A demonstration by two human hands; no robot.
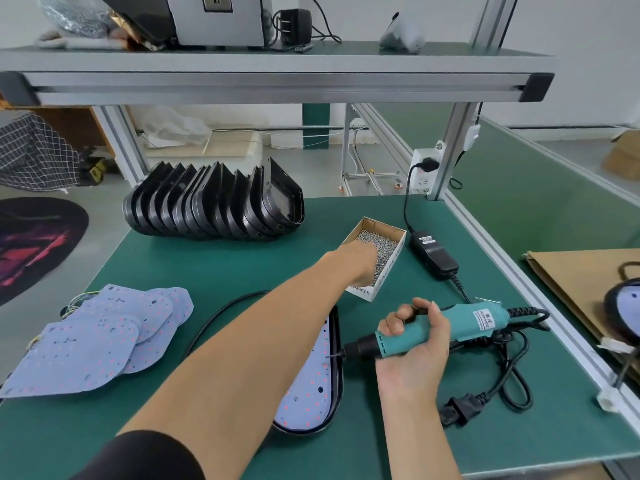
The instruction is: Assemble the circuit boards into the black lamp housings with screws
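Here our left hand's fingers (367,252) are buried in the screw box (375,258), so we cannot tell whether they pinch anything; we might scoop several screws and spill them. Our right hand (415,336) grips the teal electric screwdriver (429,332), bit over the circuit board (311,386) seated in its black housing (337,372) on the tabletop (207,258). Our left forearm crosses that housing; spare boards (93,337), stacked housings (214,202) and a power adapter (434,254) lie around.

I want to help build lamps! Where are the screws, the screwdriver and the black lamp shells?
screws (382,244), head view, pile inside the box.
screwdriver (464,323), head view, teal body.
black lamp shells (214,206), head view, middle of the stack.
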